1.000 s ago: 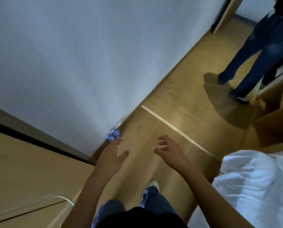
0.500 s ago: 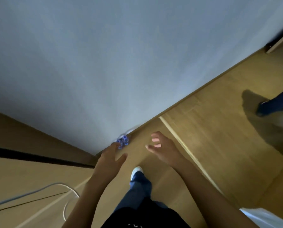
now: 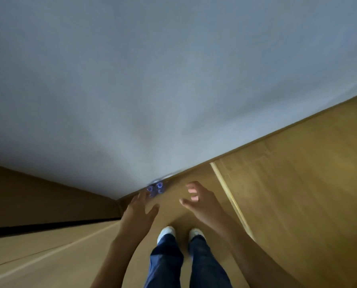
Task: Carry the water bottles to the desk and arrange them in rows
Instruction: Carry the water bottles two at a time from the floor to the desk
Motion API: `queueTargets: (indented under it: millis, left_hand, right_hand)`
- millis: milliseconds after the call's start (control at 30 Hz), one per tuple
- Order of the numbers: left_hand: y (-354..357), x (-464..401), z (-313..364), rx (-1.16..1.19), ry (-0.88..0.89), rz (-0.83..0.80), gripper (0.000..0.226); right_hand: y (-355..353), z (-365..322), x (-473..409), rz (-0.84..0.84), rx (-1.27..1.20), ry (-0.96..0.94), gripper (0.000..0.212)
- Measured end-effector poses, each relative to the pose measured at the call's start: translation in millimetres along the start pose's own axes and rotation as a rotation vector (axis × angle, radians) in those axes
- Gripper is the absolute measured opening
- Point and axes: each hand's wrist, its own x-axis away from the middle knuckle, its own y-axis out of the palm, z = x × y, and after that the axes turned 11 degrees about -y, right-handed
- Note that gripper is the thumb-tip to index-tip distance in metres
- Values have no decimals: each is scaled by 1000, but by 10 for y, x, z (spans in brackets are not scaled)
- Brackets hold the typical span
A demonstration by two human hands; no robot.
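Two water bottles: blue-capped, standing on the wooden floor against the white wall, just beyond the left fingertips.
Left hand: fingers spread, holding nothing.
Right hand: fingers loosely curved, empty, right of the bottles.
Below both hands: white shoes, blue jeans.

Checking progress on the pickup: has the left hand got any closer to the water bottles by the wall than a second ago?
Cannot tell: the left hand sits just below the water bottles at the wall base, as before.
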Motion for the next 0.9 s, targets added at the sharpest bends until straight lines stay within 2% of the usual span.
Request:
queueTargets:
  millis: [167,400,667,900]
  left_hand:
    - [293,-213,-144,73,-74,61,42]
    - [755,-625,-552,220,-207,200,41]
    - [1693,-1431,-1424,270,-262,284,40]
    - [2522,-2705,-2424,101,-159,238,44]
  right_hand:
    - [30,161,-337,-86,32,-62,50]
    - [231,741,-868,-133,-20,-41,48]
    - [957,1925,-1620,-162,11,-62,50]
    - [1890,3169,-2627,-201,93,-59,55]
